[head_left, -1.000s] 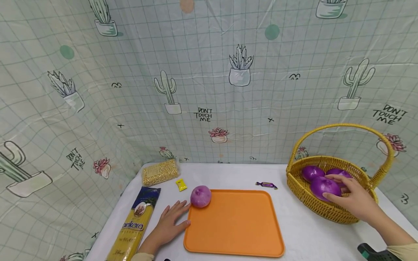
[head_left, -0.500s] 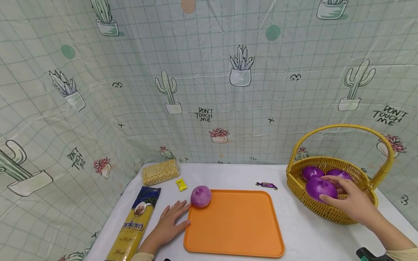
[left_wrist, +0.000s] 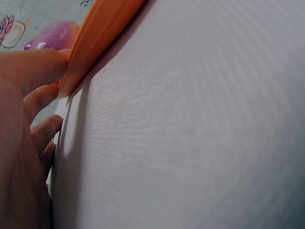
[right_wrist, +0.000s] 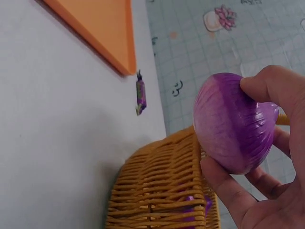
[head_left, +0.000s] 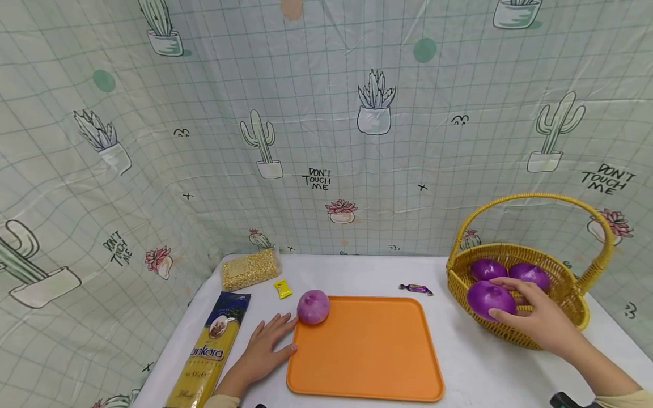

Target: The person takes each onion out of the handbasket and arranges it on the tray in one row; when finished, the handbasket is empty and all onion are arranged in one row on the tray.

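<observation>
Gripping a purple onion between thumb and curled fingers, the right hand holds it just above the near-left rim of the yellow wicker basket. The right wrist view shows the onion clear of the weave, with the thumb on top and fingers underneath. Two more purple onions lie inside the basket, behind the held one.

Left of the basket, an orange tray sits on the white table, and a paler pink onion rests on the tray's far-left corner. The left hand lies flat and relaxed on the table against the tray's left edge, holding nothing; in the left wrist view its fingers touch the tray's rim. Further left of the tray are a packet of spaghetti, a bag of corn kernels and a small yellow sachet. A wrapped purple candy lies between the tray and the basket.

The onion's skin looks smooth and glossy, so a loose hold could let it slip and roll across the table. It is also low against the rim, and clipping the weave or the arched handle might tip the light basket or knock the onion free.
</observation>
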